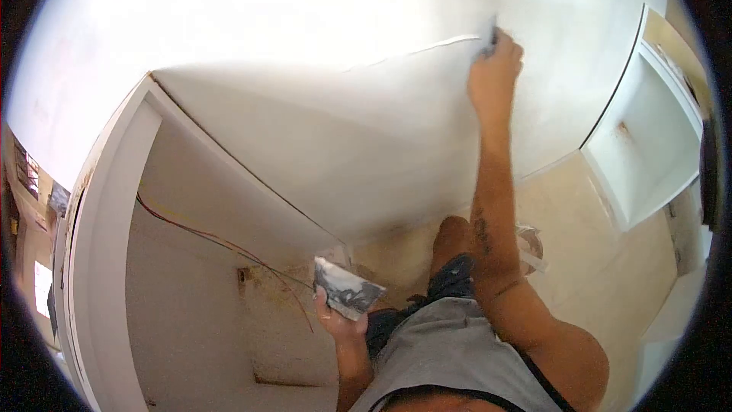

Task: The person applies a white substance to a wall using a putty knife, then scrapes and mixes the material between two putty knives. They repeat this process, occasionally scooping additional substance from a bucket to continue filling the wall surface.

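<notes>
My right hand [497, 65] is raised at the upper right, its fingers closed around a putty knife [488, 40] held against the white wall [366, 130]. A thin raised line of white putty [446, 43] runs left from the blade across the wall. Low in front of my body, my left hand [341, 324] grips a broad flat metal blade [347, 290] smeared with white and grey putty. The handle of that blade, if it has one, is hidden by my fingers.
A white-framed opening [114, 206] stands at the left, with loose thin wires [221, 243] hanging inside. A bucket [531, 248] sits on the beige floor [572, 221] beyond my right arm. A white recessed box [648, 130] is at the right.
</notes>
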The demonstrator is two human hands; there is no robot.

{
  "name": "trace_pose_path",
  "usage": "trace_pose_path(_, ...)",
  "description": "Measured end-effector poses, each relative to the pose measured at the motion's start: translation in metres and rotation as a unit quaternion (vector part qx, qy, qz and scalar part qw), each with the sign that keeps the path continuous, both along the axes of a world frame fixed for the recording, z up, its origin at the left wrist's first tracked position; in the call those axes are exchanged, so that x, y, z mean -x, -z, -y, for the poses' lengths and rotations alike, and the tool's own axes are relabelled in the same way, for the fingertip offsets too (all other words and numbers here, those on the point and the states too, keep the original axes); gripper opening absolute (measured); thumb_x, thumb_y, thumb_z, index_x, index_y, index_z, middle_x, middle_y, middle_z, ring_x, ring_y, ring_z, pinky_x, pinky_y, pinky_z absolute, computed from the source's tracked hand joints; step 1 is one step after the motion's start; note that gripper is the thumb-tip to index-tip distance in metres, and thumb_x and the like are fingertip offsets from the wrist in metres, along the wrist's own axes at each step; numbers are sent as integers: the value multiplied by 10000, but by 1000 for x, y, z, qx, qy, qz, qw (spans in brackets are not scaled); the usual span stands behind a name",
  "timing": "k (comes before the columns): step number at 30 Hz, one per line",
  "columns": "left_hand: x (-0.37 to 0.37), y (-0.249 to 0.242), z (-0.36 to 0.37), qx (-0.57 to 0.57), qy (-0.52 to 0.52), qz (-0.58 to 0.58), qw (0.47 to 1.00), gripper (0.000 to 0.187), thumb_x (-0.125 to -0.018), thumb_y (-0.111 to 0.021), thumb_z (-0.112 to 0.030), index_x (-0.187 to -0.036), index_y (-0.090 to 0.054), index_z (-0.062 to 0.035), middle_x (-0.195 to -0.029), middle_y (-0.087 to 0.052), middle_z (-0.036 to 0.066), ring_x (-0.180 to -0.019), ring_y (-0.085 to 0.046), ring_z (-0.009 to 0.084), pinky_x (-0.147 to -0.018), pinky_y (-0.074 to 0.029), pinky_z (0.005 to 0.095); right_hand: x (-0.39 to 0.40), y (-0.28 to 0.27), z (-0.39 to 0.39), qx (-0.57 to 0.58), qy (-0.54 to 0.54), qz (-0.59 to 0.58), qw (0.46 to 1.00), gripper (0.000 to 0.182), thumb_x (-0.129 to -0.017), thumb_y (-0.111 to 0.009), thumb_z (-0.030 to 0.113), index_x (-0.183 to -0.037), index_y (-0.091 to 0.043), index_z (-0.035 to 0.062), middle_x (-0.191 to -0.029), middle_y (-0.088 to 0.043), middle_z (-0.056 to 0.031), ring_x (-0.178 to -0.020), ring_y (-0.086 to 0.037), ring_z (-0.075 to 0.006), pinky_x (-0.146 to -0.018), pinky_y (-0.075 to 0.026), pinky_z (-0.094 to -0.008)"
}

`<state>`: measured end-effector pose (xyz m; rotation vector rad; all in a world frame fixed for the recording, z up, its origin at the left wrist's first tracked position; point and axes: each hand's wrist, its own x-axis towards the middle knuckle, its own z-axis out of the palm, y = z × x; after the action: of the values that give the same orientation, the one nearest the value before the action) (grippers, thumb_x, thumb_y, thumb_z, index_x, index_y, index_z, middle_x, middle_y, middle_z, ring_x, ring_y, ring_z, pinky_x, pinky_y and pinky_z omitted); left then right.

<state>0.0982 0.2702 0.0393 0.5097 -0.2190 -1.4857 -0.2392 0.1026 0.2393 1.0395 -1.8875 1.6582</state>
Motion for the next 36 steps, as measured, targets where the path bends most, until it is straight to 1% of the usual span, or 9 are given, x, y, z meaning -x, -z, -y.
trace_pose_path(5, -44, 18, -8, 55, 19, 22, 998, 380, -921, -540, -380, -1189, -580, -113, -1056, -671, 53, -885, -663, 238, -749, -567, 421, -122, -5, 7, -24, -51, -45, 997, 517, -820, -543, 31, -1314, -408, -31, -1253, -403, -256, -1132, -434, -409, -940, -396, -541)
trace_pose_path(14, -43, 3, -5, -9, -150, 75, 986, 427, -927, -504, -403, -1187, -527, -65, -1026, -617, 70, -842, -630, 235, -620, -532, 395, -209, -5, -11, -62, -133, -101, 984, 566, -786, -575, 61, -1305, -395, -77, -1192, -439, -258, -1042, -462, -388, -873, -407, -504)
trace_pose_path(16, -60, 2, -8, 132, -19, 48, 990, 443, -924, -556, -368, -1268, -544, -89, -1169, -625, 68, -1016, -617, 252, -818, -543, 421, -225, -1, -11, -39, -152, -108, 982, 532, -763, -583, 28, -1264, -438, -74, -1144, -439, -251, -1003, -455, -376, -817, -398, -497)
trace_pose_path(22, -33, -8, -17, 107, -35, 120, 986, 473, -937, -518, -379, -1279, -524, -53, -1184, -612, 113, -1029, -611, 281, -863, -524, 408, -222, 16, -34, -17, -149, -210, 966, 515, -763, -598, 59, -1256, -480, -33, -1156, -481, -231, -971, -488, -362, -794, -416, -472)
trace_pose_path(25, -21, -22, -11, 122, -15, 77, 989, 442, -921, -534, -361, -1231, -543, -46, -1130, -634, 105, -990, -625, 257, -794, -545, 397, -207, 16, -55, -168, -276, -210, 922, 515, -764, -609, 70, -1264, -503, 1, -1183, -512, -208, -1038, -511, -349, -843, -424, -479)
trace_pose_path(27, 1, -40, -1, 41, -34, 20, 998, 399, -903, -560, -349, -1182, -564, -64, -1072, -651, 80, -920, -647, 213, -713, -558, 362, -177, 35, -64, -95, -618, -90, 776, 472, -778, -631, 105, -1236, -538, 35, -1217, -538, -182, -1119, -526, -330, -919, -418, -476)
trace_pose_path(31, 16, -39, 0, 14, 32, -95, 995, 331, -922, -558, -272, -1151, -588, -34, -991, -680, 78, -830, -672, 217, -710, -569, 356, -157, 74, -158, 26, -724, -146, 674, 421, -860, -617, 126, -1267, -530, 71, -1261, -544, -167, -1175, -496, -363, -1029, -368, -434)
trace_pose_path(34, 19, -35, 2, 63, 149, 7, 987, 329, -925, -555, -276, -1135, -596, -26, -1003, -674, 98, -838, -677, 224, -723, -570, 357, -160, 113, -185, 50, -726, -101, 679, 479, -803, -681, 99, -1260, -538, 83, -1256, -542, -168, -1181, -492, -358, -1032, -366, -425)
trace_pose_path(36, 30, -46, -11, 14, 110, 60, 992, 351, -923, -564, -285, -1140, -587, -11, -986, -665, 106, -826, -676, 233, -727, -569, 361, -138, 170, -163, -88, -588, -79, 800, 532, -764, -727, 91, -1261, -539, 80, -1265, -537, -152, -1197, -490, -341, -1032, -367, -412)
